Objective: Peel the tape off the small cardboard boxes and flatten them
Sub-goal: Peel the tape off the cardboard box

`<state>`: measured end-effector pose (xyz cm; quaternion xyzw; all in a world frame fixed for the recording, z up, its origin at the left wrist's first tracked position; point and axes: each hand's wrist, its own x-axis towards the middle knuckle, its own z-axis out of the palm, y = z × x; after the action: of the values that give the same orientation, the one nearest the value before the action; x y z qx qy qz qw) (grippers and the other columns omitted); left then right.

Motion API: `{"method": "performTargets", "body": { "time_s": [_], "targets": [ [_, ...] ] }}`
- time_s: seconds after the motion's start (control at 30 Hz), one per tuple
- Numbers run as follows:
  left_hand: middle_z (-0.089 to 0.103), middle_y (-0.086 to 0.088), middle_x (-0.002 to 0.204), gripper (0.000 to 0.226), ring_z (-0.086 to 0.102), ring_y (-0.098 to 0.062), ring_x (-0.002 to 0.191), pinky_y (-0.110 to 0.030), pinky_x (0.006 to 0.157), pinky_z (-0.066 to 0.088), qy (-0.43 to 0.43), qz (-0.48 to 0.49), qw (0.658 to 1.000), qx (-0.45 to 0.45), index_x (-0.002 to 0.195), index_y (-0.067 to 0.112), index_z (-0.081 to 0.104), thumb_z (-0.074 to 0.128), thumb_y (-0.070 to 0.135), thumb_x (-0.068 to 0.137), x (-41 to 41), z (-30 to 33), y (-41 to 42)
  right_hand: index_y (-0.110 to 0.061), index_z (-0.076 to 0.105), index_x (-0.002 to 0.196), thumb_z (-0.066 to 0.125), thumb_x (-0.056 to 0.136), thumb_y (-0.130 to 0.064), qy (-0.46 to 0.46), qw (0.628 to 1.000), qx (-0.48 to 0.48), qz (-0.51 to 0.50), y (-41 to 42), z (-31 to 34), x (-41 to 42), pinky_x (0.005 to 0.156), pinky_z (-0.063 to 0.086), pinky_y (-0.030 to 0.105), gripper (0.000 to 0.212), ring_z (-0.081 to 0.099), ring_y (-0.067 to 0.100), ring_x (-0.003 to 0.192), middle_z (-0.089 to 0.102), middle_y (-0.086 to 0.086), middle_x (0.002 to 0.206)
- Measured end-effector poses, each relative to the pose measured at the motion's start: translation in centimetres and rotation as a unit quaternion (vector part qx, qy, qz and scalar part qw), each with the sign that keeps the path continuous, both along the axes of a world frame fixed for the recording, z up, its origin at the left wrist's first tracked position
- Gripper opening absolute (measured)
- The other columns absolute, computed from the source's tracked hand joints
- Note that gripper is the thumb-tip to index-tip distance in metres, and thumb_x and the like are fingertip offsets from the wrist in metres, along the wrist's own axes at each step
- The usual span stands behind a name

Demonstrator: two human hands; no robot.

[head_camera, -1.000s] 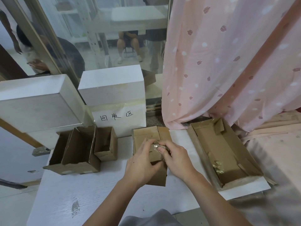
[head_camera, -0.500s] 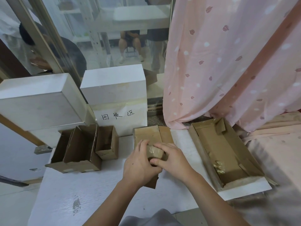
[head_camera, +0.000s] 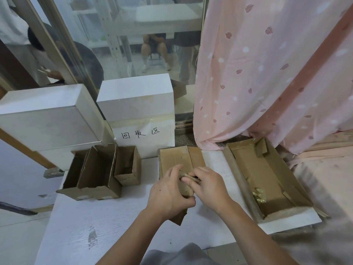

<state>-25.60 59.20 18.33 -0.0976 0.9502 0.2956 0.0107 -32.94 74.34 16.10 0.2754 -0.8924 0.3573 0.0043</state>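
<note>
Cardboard box sits mid-frame, pinned under my left hand so my right hand can pinch what looks like tape, fingers curled tight.

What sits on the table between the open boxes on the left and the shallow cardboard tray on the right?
In the head view, the box being worked on, gripped by the left hand and right hand; otherwise bare white table.
</note>
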Motion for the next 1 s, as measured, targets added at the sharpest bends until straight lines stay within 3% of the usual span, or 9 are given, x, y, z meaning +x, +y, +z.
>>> {"method": "performTargets", "body": {
  "time_s": [0.1, 0.23, 0.37, 0.47, 0.67, 0.83, 1.0],
  "targets": [
    [0.046, 0.022, 0.145, 0.094, 0.061, -0.012, 0.114, -0.028, 0.087, 0.047, -0.003, 0.003, 1.000, 0.003, 0.148, 0.039, 0.027, 0.071, 0.056, 0.067, 0.1, 0.2, -0.1, -0.026, 0.065, 0.085, 0.052, 0.096, -0.057, -0.013, 1.000, -0.013, 0.000, -0.2, -0.2, 0.0, 0.065, 0.039, 0.020, 0.035, 0.048, 0.000, 0.080, 0.051, -0.020, 0.076],
    [0.043, 0.023, 0.151, 0.098, 0.060, -0.012, 0.120, -0.031, 0.090, 0.049, -0.013, 0.015, 1.000, -0.003, 0.151, 0.040, 0.024, 0.069, 0.060, 0.066, 0.1, 0.4, -0.5, -0.031, 0.071, 0.099, 0.054, 0.100, -0.048, -0.089, 0.995, -0.033, 0.034, -0.2, 0.5, -0.4, 0.074, 0.047, 0.029, 0.025, 0.054, 0.004, 0.084, 0.056, -0.019, 0.081],
    [0.043, 0.019, 0.153, 0.100, 0.059, -0.014, 0.122, -0.033, 0.092, 0.049, -0.018, 0.018, 1.000, -0.002, 0.155, 0.041, 0.021, 0.070, 0.053, 0.069, 0.2, 1.0, -0.8, -0.036, 0.067, 0.114, 0.068, 0.076, -0.067, -0.159, 0.985, -0.016, 0.064, 0.0, 0.9, -0.4, 0.085, 0.050, 0.030, 0.049, 0.055, 0.003, 0.098, 0.061, -0.019, 0.100],
    [0.047, 0.016, 0.152, 0.099, 0.061, -0.016, 0.122, -0.031, 0.089, 0.047, -0.014, 0.018, 1.000, -0.015, 0.156, 0.041, 0.020, 0.069, 0.053, 0.071, 0.5, 1.3, -0.6, -0.036, 0.066, 0.101, 0.076, 0.066, -0.063, -0.156, 0.986, -0.018, 0.051, 0.0, 0.9, -0.3, 0.081, 0.050, 0.031, 0.045, 0.057, 0.004, 0.093, 0.060, -0.018, 0.096],
    [0.057, 0.015, 0.136, 0.088, 0.065, -0.021, 0.108, -0.031, 0.081, 0.047, -0.007, 0.023, 0.999, -0.035, 0.144, 0.036, 0.025, 0.068, 0.061, 0.072, 0.8, 1.3, 0.1, -0.030, 0.067, 0.083, 0.069, 0.088, -0.053, -0.098, 0.995, -0.033, 0.016, 0.5, 0.9, -0.2, 0.068, 0.050, 0.037, 0.024, 0.056, 0.010, 0.076, 0.060, -0.012, 0.077],
    [0.056, 0.015, 0.142, 0.093, 0.065, -0.020, 0.113, -0.028, 0.082, 0.044, -0.004, 0.035, 0.999, -0.040, 0.149, 0.036, 0.027, 0.069, 0.065, 0.072, 0.8, 1.1, 0.4, -0.031, 0.071, 0.086, 0.061, 0.097, -0.046, -0.102, 0.992, -0.068, 0.004, 0.4, 0.7, -0.1, 0.069, 0.052, 0.042, 0.021, 0.059, 0.009, 0.075, 0.061, -0.016, 0.076],
    [0.057, 0.015, 0.143, 0.092, 0.065, -0.020, 0.115, -0.031, 0.086, 0.046, -0.005, 0.048, 0.998, -0.027, 0.149, 0.037, 0.027, 0.067, 0.067, 0.072, 0.9, 1.2, 0.3, -0.038, 0.071, 0.105, 0.058, 0.089, -0.065, -0.158, 0.984, -0.068, 0.036, 0.6, 1.0, 0.1, 0.079, 0.053, 0.041, 0.034, 0.061, 0.009, 0.086, 0.063, -0.016, 0.090]
  ]
}}
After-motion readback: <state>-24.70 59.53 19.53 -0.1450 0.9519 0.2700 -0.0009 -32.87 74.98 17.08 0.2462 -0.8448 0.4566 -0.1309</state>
